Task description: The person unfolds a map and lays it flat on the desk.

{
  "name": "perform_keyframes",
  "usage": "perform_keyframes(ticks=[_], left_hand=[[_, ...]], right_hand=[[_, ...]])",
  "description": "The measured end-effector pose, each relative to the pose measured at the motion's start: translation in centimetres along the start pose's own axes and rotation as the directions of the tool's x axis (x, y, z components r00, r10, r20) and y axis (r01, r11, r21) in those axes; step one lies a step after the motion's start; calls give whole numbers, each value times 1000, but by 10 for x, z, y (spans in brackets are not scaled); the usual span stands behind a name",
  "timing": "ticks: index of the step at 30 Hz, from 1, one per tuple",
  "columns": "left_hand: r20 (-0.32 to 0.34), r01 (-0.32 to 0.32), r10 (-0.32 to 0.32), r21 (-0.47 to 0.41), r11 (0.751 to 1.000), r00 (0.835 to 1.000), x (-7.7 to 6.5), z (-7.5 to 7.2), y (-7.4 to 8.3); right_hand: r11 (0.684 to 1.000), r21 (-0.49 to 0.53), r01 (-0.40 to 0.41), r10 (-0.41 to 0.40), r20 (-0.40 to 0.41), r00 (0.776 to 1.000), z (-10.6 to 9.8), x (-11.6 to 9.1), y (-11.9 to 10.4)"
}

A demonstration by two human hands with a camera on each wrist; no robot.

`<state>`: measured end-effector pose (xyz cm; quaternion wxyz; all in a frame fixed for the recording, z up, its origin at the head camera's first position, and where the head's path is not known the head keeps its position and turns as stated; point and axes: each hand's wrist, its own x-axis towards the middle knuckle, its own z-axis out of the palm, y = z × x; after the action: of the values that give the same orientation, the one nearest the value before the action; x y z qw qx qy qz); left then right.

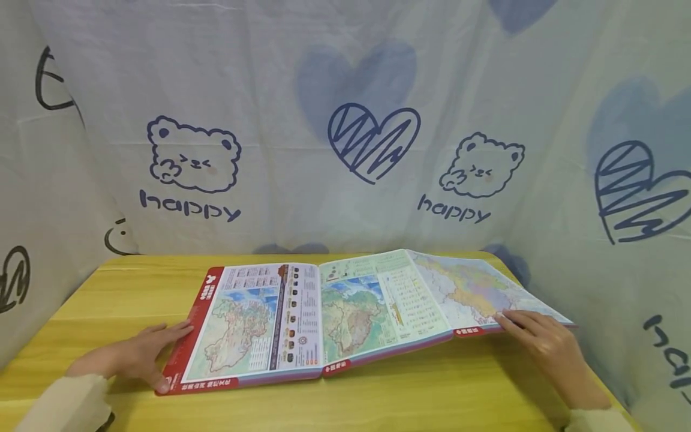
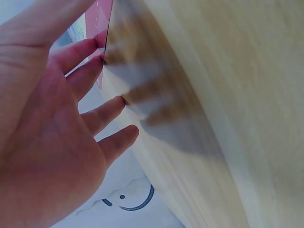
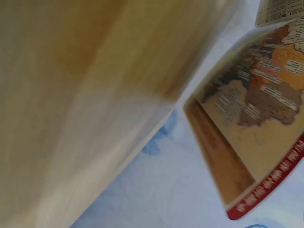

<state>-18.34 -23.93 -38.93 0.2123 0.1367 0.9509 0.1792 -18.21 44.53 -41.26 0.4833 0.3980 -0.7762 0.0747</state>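
A fold-out map with several panels lies spread across the table, maps and text printed on it. My left hand rests at its red left edge, fingers spread, the thumb on the near left corner. In the left wrist view, the left hand has straight fingers touching the red edge. My right hand grips the near edge of the right panel, which is raised off the table; its thumb is hard to make out. The right wrist view shows the printed underside of the map, with the hand out of frame.
The yellow wood-grain table ends at the back against a pale curtain printed with hearts and bears. More curtain hangs close along the right side. A cream sleeve covers the left forearm.
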Motion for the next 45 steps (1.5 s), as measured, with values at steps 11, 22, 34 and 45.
perform_keyframes(ticks=[11,22,34,45], left_hand=[[32,29,-27,-64,998,999,3,1,1],[56,42,-37,-96,994,998,3,3,1],[126,61,-25,-290,955,992,-1,1,-17],[-136,-73,36,-282,956,990,1,3,-7]], right_hand=[[999,-39,-11,17,140,990,-3,-13,3],[1000,-28,-2,7,182,983,3,-18,6],[981,-103,-163,192,447,874,-15,-25,9],[989,-40,-141,146,341,929,-12,-24,11]])
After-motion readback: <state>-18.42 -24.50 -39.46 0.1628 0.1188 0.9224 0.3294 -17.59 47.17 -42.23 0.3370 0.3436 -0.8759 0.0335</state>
